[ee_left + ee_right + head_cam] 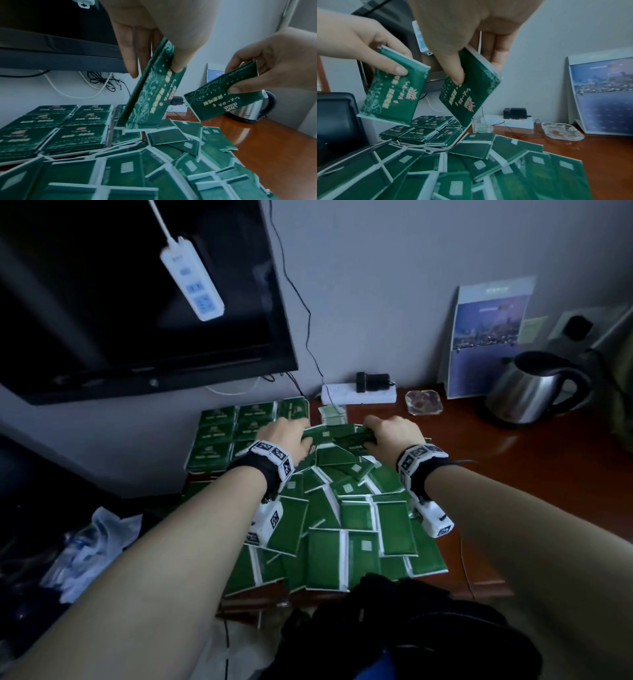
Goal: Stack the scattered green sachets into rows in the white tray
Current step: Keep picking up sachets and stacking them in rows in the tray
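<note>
left hand (154, 44): we pinch 1 sachet (150, 92), printed face out
right hand (471, 44): grips another sachet (469, 92)
tray (464, 133): far-left on the worktop (513, 474), rows started
pile (342, 518): loose, between our arms
tip: we square edges, lay both flat, same way up

Left hand (286, 436) and right hand (394, 434): arms extended forward, each thumb and fingers pinching a sachet.
</note>
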Tool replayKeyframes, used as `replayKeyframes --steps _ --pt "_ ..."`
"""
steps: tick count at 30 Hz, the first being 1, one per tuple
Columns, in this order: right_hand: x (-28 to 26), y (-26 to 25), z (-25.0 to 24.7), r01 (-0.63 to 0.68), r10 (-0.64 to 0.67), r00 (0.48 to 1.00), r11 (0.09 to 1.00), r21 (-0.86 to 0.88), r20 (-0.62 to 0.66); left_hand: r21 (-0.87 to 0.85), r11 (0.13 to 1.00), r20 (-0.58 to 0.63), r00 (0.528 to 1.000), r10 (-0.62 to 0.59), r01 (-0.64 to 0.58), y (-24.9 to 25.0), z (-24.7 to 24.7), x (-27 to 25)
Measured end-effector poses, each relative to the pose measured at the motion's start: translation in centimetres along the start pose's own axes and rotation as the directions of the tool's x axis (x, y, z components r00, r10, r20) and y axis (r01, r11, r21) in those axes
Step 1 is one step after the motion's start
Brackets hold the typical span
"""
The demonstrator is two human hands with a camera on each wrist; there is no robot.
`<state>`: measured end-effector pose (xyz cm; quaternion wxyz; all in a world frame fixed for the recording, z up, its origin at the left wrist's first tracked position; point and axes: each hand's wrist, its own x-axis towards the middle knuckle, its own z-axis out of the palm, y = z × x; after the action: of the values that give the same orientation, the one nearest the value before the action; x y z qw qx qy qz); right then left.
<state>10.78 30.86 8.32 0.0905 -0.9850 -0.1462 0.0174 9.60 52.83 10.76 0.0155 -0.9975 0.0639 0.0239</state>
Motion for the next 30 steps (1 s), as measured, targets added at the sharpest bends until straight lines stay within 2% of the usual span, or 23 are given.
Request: replayKeyframes --steps 7,14,18,23,30 --pt "4.8 -6.5 3.4 -0.086 0.086 0.995 0.996 -0.003 0.050 -0.031 1.000 0.008 1.000 0.003 -0.003 -9.4 3.4 3.0" --pt "9.7 -9.3 6.3 -0.126 0.123 0.984 0.992 0.014 0.133 -0.044 0.999 0.007 1.000 0.003 -0.003 -13.7 5.3 6.3" --pt "12.7 -9.8 7.3 -0.097 0.097 0.983 0.995 -0.010 0.154 -0.038 0.999 -0.001 1.000 0.018 -0.018 -14.7 5.5 9.3" --pt "16.2 -10.1 8.9 -0.062 0.072 0.983 0.996 -0.061 0.172 -0.050 0.997 -0.094 0.994 0.058 -0.063 -15.1 5.5 13.6" --pt "17.9 -10.5 11.6 0.158 -0.109 0.956 0.973 -0.168 0.273 -0.061 0.987 -0.129 0.981 0.142 -0.151 -14.6 8.0 18.3"
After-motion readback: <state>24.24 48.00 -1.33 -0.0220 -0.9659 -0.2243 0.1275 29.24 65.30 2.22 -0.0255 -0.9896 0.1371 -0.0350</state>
